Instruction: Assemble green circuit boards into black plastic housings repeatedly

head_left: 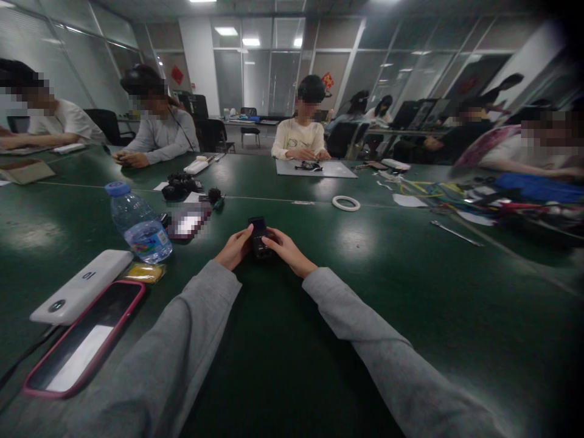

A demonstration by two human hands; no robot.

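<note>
A small black device with a dark screen and buttons [260,234] stands just above the green table, or on it; I cannot tell which. My left hand [236,246] is closed on its left side, with the thumb up near the screen. On the opposite side my right hand [288,250] grips it, thumb lying over the buttons on the front. The device's back and most of my fingers behind it are hidden. Grey sleeves cover both of my forearms.
To the left are a water bottle [139,225], a white power bank [84,286], a red-cased phone [86,340] and a yellow packet [145,272]. Black parts [182,187] lie beyond. A white tape ring [345,203], a wrench [456,233] and tangled cables [479,198] are rightward. Several people sit around.
</note>
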